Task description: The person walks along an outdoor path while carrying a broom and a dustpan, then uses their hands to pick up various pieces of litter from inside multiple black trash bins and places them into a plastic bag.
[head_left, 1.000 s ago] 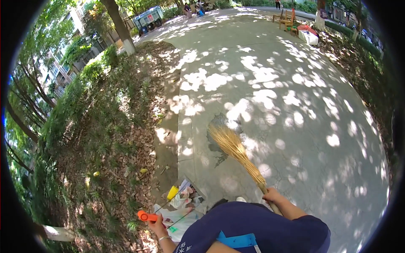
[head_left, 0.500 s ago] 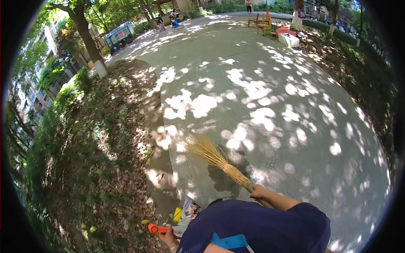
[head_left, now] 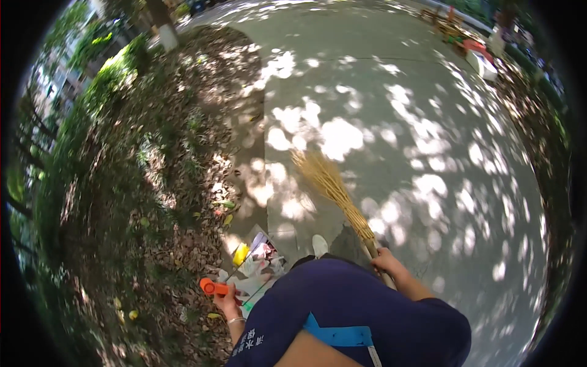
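Ground here is a pale concrete pavement [head_left: 428, 122] dappled with sun spots, and the straw broom head [head_left: 321, 174] rests on it. To the left there's a dirt bed [head_left: 159, 183] covered in dry brown leaves, with a few yellow leaves [head_left: 227, 219] lying near its edge.

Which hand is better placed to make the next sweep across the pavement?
Probably the right hand: it grips the broom, whose straw head already rests on the pavement. The left hand holds the orange handle of the litter-filled dustpan at the leaf-strewn edge.
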A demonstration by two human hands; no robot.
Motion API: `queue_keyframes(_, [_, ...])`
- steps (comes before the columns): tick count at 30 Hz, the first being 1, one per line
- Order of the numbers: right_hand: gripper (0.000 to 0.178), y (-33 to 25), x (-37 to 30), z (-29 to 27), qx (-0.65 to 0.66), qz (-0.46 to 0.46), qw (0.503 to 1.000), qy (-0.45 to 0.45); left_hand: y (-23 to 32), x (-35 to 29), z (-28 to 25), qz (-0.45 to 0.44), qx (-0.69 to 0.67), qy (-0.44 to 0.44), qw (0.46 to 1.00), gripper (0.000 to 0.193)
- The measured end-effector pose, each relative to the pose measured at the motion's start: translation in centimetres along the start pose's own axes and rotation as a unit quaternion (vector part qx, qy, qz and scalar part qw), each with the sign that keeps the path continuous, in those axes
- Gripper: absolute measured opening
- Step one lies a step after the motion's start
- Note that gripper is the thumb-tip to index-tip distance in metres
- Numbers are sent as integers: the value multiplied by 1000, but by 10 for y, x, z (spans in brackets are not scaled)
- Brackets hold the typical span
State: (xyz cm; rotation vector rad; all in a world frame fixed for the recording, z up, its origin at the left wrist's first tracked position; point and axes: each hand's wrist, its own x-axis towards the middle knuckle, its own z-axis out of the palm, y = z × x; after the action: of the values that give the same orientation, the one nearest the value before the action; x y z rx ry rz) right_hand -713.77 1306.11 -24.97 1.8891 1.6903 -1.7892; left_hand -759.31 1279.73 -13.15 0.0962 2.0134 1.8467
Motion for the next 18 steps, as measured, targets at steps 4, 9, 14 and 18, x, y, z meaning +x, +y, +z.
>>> queue_keyframes(4, [32,-186,59,-36,48,27,998,1,48,106,79,45,-6,8,999,35])
queue_keyframes(9, [44,-328,161,-86,59,28,998,-15,102,243,181,22,6,11,1000,32])
queue_keyframes(14, [53,-429,287,-117,23,16,1000,-3,140,391,307,36,-9,-11,999,33])
queue_keyframes(18, [53,-455,411,-129,-80,-87,991,66,132,513,407,-41,60,-21,997,30])
